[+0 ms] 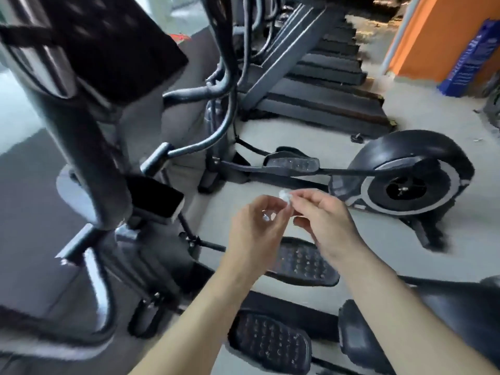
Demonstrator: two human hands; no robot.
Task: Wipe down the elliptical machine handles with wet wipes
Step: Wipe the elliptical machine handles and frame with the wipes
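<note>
A small crumpled white wet wipe (285, 196) sits between my two hands, above the elliptical's foot pedals. My right hand (322, 217) pinches its upper end with thumb and fingertips. My left hand (257, 226) has curled fingers closed on the lower part of the wipe, a white bit showing inside the palm. The near elliptical's dark curved handle (89, 147) rises at the left, blurred, below a black console (108, 41). A second elliptical's handles (216, 87) stand farther back.
Two black studded pedals (303, 262) lie under my arms. A second elliptical's flywheel (405, 182) stands at the right on the pale floor. Treadmills (319, 85) line the back. An orange wall and a blue box (470, 55) are at the top right.
</note>
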